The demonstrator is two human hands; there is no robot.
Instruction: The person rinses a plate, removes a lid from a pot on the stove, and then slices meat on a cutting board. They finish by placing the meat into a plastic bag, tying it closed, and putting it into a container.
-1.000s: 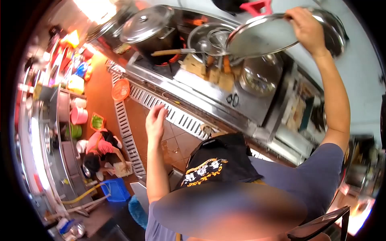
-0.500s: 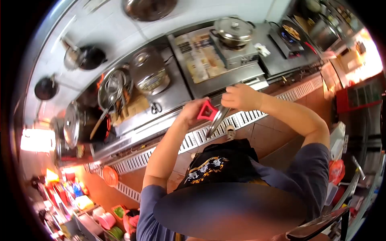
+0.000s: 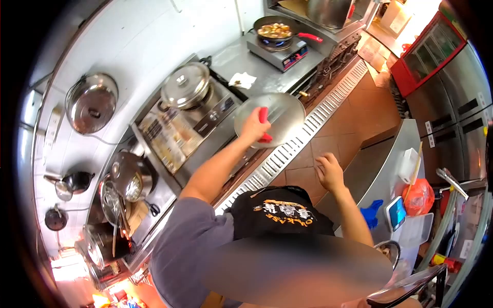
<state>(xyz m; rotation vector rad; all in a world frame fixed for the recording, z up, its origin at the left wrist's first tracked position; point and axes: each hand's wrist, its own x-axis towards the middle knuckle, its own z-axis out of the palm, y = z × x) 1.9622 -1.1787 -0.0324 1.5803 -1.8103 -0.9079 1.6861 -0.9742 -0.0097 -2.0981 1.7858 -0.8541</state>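
Note:
A round pan lid [image 3: 287,115] with a red handle is out in front of me, over the edge of the counter and the floor grating. My left hand [image 3: 252,126] is wrapped round the red handle. To the right, my right hand [image 3: 329,172] is held above the tiled floor with nothing in it, its fingers loosely curled and apart. Farther on, a dark frying pan [image 3: 262,35] with a red handle contains pieces of food. It sits on a small burner [image 3: 287,57] showing a blue flame.
A lidded steel pot [image 3: 186,84] stands on a second cooker left of a crumpled white cloth [image 3: 242,80]. A rice cooker [image 3: 132,176] and scissors [image 3: 152,209] are at lower left. A steel worktop [image 3: 380,169] at right holds a phone [image 3: 395,213] and a red bag [image 3: 418,197].
My view has turned right toward the frying pan. The lid, seen edge-on before, now faces up and is farther right along the counter. My right hand has come away from it.

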